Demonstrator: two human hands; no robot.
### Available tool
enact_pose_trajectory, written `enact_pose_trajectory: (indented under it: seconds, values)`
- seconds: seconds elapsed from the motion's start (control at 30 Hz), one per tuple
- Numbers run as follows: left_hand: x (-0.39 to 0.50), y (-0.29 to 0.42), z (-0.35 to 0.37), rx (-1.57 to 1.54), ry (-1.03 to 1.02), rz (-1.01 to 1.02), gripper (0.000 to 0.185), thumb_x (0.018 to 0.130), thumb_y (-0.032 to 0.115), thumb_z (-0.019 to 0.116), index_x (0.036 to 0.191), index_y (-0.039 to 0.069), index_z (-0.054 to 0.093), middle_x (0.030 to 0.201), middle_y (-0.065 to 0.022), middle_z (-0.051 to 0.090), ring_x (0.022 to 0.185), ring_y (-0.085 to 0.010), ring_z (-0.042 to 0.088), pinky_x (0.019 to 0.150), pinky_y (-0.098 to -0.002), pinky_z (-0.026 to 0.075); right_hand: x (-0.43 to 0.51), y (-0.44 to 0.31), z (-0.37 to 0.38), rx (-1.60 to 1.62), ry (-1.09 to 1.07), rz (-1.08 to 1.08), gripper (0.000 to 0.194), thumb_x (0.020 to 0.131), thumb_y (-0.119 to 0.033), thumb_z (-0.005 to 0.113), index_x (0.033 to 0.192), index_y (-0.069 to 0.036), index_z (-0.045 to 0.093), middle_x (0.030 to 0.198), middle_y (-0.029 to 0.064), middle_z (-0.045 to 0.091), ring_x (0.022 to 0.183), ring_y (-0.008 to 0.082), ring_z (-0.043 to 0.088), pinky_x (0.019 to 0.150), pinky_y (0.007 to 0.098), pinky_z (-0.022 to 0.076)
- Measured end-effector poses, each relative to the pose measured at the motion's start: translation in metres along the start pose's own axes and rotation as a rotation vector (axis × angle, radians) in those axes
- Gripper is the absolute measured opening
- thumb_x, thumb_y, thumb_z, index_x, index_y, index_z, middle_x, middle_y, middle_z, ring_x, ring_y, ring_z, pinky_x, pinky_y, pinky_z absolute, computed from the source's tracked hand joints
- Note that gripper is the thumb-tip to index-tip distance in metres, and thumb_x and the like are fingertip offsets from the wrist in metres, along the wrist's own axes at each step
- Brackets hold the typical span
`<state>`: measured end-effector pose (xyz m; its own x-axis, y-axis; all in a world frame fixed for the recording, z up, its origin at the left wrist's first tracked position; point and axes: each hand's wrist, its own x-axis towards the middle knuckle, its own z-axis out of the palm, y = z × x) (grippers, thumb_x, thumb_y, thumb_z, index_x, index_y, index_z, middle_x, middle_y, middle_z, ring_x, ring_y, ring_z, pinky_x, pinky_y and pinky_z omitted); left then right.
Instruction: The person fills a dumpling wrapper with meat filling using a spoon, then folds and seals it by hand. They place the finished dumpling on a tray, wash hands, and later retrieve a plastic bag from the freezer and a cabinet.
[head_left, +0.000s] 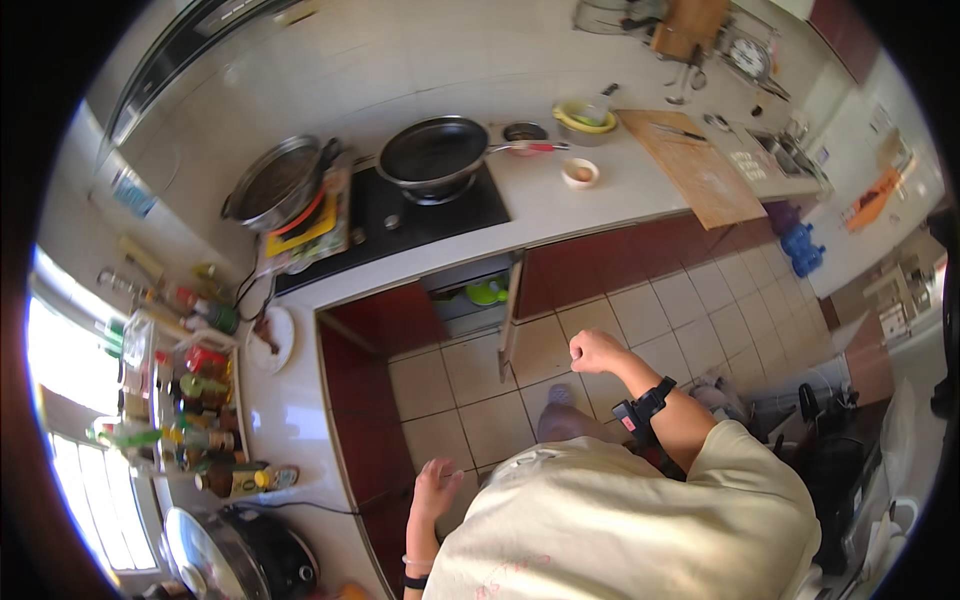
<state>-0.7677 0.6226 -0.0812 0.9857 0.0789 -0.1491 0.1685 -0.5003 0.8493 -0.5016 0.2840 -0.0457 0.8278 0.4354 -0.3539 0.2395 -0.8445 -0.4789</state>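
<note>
My right hand (598, 352) hangs over the tiled floor with its fingers curled into a fist and nothing visible in it. Nearest to it is the swung-out cabinet door (511, 319). Inside that cupboard lies a green piece of kitchenware (487, 291). My left hand (436, 487), fingers slightly apart and holding nothing, is low beside my shirt, near the red cabinet front of the left counter. Ahead on the black cooktop (442, 219) stands a wok (435, 150), its red-gripped handle (547, 147) pointing right. A small white bowl (580, 173) with something brownish in it sits right of the cooktop.
A large metal pot (277, 184) stands left of the wok. A wooden board (690, 169) bearing a knife (679, 132) overhangs the counter edge near the sink (784, 154). Left are a plate with food (271, 340), several bottles (202, 386) and a black cooker (274, 551).
</note>
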Motion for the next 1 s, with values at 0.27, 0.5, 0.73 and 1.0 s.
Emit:
enact_pose_trajectory:
  seconds: [0.27, 0.5, 0.73, 1.0]
  values:
    - [0.206, 0.121, 0.135, 0.115, -0.349, 0.221, 0.035, 0.081, 0.018, 0.069, 0.111, 0.003, 0.060, 0.101, -0.0174, 0.063, 0.096, -0.0298, 0.063, 0.079, -0.0380, 0.051, -0.029, 0.210, -0.050, 0.182, 0.175, 0.073, 0.009, 0.060, -0.012, 0.068, 0.063, -0.006, 0.063, 0.061, 0.0119, 0.061, 0.056, 0.0296, 0.060, 0.055, 0.0364, 0.0479]
    - [0.348, 0.245, 0.246, 0.066, -0.713, 0.238, 0.036, 0.083, 0.025, 0.067, 0.113, 0.004, 0.061, 0.112, -0.0162, 0.063, 0.105, -0.0283, 0.061, 0.090, -0.0374, 0.048, -0.084, 0.342, -0.080, 0.414, 0.498, 0.265, 0.011, 0.061, -0.014, 0.066, 0.062, -0.004, 0.061, 0.058, 0.0129, 0.060, 0.053, 0.0265, 0.060, 0.051, 0.0358, 0.0463]
    - [0.462, 0.295, 0.303, 0.043, -0.856, 0.281, 0.035, 0.084, 0.020, 0.066, 0.113, 0.001, 0.059, 0.106, -0.0121, 0.063, 0.099, -0.0209, 0.062, 0.084, -0.0334, 0.051, -0.092, 0.397, -0.078, 0.348, 0.641, 0.584, 0.015, 0.062, -0.017, 0.065, 0.061, -0.003, 0.058, 0.061, 0.0172, 0.059, 0.060, 0.0334, 0.060, 0.057, 0.0394, 0.0476]
    - [0.597, 0.352, 0.376, -0.135, -1.025, 0.326, 0.034, 0.089, 0.014, 0.062, 0.119, 0.000, 0.054, 0.111, -0.0086, 0.060, 0.103, -0.0156, 0.058, 0.089, -0.0295, 0.048, -0.054, 0.457, -0.141, 0.296, 0.715, 0.719, 0.015, 0.062, -0.013, 0.062, 0.063, -0.003, 0.052, 0.063, 0.0219, 0.056, 0.063, 0.0398, 0.057, 0.059, 0.0427, 0.0467]
